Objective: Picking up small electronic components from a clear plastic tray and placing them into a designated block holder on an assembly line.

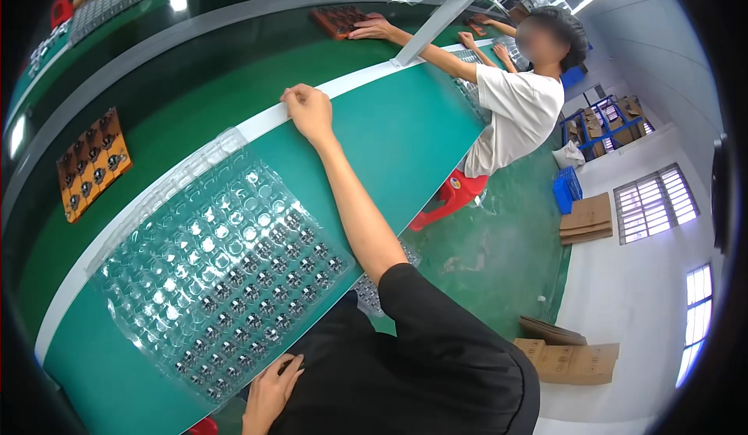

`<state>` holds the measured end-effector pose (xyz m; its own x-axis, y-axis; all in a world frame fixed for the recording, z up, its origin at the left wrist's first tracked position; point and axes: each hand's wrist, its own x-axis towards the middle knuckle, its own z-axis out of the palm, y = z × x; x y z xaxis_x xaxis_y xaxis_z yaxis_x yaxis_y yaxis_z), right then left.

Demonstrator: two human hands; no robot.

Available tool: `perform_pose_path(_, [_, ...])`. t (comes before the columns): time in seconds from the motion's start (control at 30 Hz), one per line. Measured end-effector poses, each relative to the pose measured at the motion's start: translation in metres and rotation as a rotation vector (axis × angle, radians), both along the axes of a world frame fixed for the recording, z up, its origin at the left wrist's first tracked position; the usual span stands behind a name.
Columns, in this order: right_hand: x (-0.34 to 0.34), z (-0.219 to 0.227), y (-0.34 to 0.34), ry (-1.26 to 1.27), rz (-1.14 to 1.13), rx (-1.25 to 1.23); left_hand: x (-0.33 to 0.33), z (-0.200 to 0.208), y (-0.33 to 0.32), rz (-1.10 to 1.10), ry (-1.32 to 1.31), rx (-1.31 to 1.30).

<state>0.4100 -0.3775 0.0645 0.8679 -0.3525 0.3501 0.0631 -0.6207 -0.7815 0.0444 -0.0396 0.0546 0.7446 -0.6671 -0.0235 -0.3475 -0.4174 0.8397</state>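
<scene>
A clear plastic blister tray [226,279] lies on the green worktable [413,135]. Small dark metal parts [267,307] fill several rows of pockets on its near side, while the far rows hold none. My right hand [309,112] rests past the tray's far right corner on the white table rim, its fingers curled, with nothing visible in them. Close to the table's near edge is my left hand [273,394], fingers loosely stretched against my dark clothing, holding nothing. On the conveyor at left sits an orange fixture [94,164] bearing metal parts in rows.
A green conveyor [210,84] runs beyond the white rim [351,83]. At upper right a co-worker in a white shirt [518,96] touches another orange fixture [340,22]. A grey post [448,18] rises from the rim. Red stool [456,197] and cardboard boxes [576,361] stand rightward.
</scene>
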Motion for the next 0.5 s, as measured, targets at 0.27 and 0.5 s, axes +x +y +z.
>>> perform_pose_path(0.27, [0.011, -0.015, 0.001, -0.041, 0.033, -0.077, 0.007, 0.003, 0.006, 0.022, 0.397, -0.077])
perform_pose_path(0.5, [0.006, -0.011, -0.009, 0.027, 0.126, 0.030, -0.014, -0.031, 0.005, 0.085, 0.489, -0.164])
